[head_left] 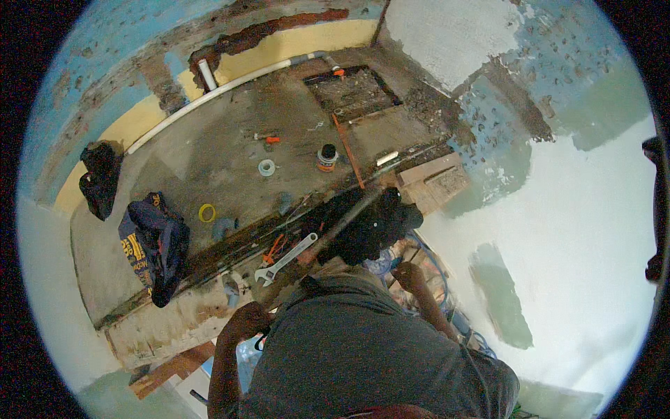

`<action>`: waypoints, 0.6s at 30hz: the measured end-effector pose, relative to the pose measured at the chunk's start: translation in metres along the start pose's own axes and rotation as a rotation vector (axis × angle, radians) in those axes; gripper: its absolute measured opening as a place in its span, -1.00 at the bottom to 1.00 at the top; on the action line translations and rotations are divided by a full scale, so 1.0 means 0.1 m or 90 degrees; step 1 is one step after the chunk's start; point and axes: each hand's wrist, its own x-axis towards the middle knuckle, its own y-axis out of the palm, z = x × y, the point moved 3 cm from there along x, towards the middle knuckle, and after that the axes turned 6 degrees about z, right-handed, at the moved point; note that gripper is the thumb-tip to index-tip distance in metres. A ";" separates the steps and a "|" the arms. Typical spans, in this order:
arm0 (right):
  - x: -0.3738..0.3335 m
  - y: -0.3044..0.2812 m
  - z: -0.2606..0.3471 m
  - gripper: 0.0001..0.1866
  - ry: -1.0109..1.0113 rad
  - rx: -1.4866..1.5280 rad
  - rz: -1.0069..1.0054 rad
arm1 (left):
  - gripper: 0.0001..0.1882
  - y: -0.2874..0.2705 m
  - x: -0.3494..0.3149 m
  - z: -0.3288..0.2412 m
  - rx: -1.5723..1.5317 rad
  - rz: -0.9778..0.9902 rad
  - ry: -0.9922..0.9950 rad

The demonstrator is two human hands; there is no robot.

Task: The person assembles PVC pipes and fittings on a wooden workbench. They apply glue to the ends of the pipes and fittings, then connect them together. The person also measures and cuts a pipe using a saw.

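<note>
My left hand (pixel 250 320) is closed beside the left edge of the grey shirt, at waist height. My right hand (pixel 408 276) is also closed, near the blue hose on the right. Whatever either hand holds, if anything, is hidden. Between the hands, just past the shirt, lies a large silver adjustable wrench (pixel 286 260). Close to its left is an orange-handled tool (pixel 274 249), perhaps pliers. Black cloth (pixel 373 227) bunches in front of the shirt and covers part of the ledge.
On the concrete slab stand a jar with a black lid (pixel 326 158), a white tape roll (pixel 266 167), a yellow ring (pixel 206 213) and a grey pipe fitting (pixel 224 228). A dark bag (pixel 155 244) lies left. White pipe (pixel 209 96) follows the wall. A recess (pixel 354 94) lies far.
</note>
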 end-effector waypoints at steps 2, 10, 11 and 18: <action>0.00 -0.08 0.15 -0.69 0.050 -0.080 0.003 | -0.66 -0.05 -0.04 0.04 -0.095 -0.032 -0.016; 0.29 -0.58 0.64 -0.74 -0.071 -0.378 0.018 | -0.70 -0.21 -0.19 0.04 -0.068 -0.177 0.014; 0.31 -0.67 0.73 -0.71 -0.086 -0.386 0.012 | -0.70 -0.21 -0.16 0.05 -0.090 -0.151 0.005; 0.71 -1.59 1.09 -0.58 -0.003 -0.065 -0.134 | -0.63 -0.02 0.26 0.17 0.071 -0.069 -0.053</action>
